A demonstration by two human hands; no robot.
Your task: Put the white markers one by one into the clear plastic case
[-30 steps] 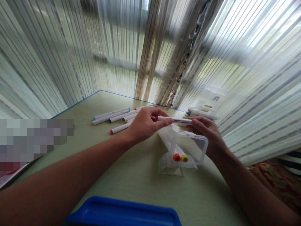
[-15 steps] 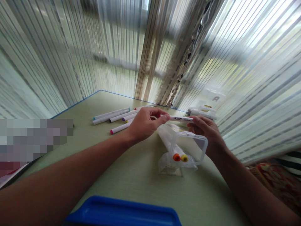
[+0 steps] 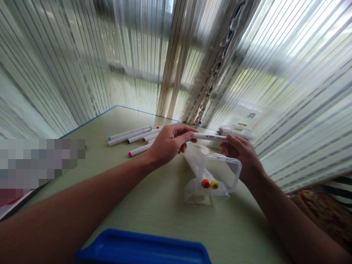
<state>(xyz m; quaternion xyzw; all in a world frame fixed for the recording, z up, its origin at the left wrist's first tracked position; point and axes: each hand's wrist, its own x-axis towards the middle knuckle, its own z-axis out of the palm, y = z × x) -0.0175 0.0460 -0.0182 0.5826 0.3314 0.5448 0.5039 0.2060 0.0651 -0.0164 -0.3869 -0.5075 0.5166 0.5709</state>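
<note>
Fingers [image 3: 188, 136] of the left hand [image 3: 169, 145] and right hand [image 3: 243, 154] pinch opposite ends of a white marker [image 3: 209, 136], at twelve o'clock from the clear case [image 3: 192, 159]; loose markers [image 3: 140, 149] lie on the bench [image 3: 154, 201] at the case's ten o'clock.

Free tabletop [image 3: 154, 205] between blue tray [image 3: 148, 249] and clear case [image 3: 193, 191], loose markers [image 3: 139, 150] an obstacle beyond.
</note>
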